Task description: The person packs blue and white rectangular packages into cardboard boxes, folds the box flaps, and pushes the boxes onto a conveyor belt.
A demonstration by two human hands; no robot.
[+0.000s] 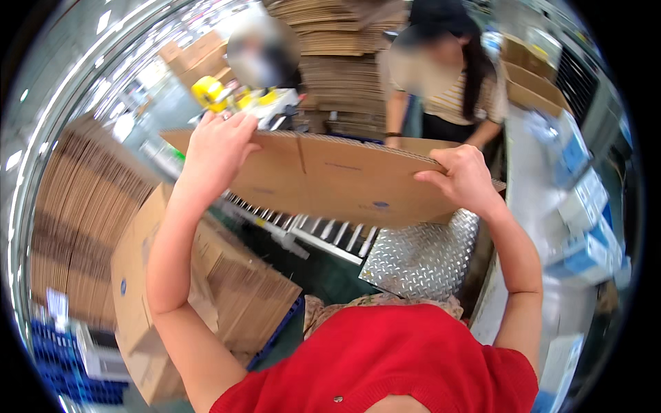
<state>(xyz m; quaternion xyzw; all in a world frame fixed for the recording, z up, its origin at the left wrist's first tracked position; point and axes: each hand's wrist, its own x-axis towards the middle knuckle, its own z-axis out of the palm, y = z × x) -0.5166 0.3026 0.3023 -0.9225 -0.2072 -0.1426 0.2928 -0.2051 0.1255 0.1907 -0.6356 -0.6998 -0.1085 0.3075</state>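
A flattened brown cardboard box (344, 175) hangs upright in front of me, with a crease running down its left part. My left hand (224, 144) is closed over the upper edge toward its left end, the thumb on the near face. Farther right, my right hand (463, 172) grips the same edge, the thumb also on my side. The fingers behind the board are partly hidden. Beneath its lower edge lie a roller conveyor (330, 234) and a metal tread plate (420, 260).
Across from me stands a person (447, 89), hands partly behind the cardboard. Flattened cartons are stacked at left (82, 220) and behind (341, 76). More cartons (251, 296) lie by my left arm. A grey counter (523, 227) with blue-and-white boxes (585, 255) runs along the right. Yellow tape rolls (210, 93) sit at the back left.
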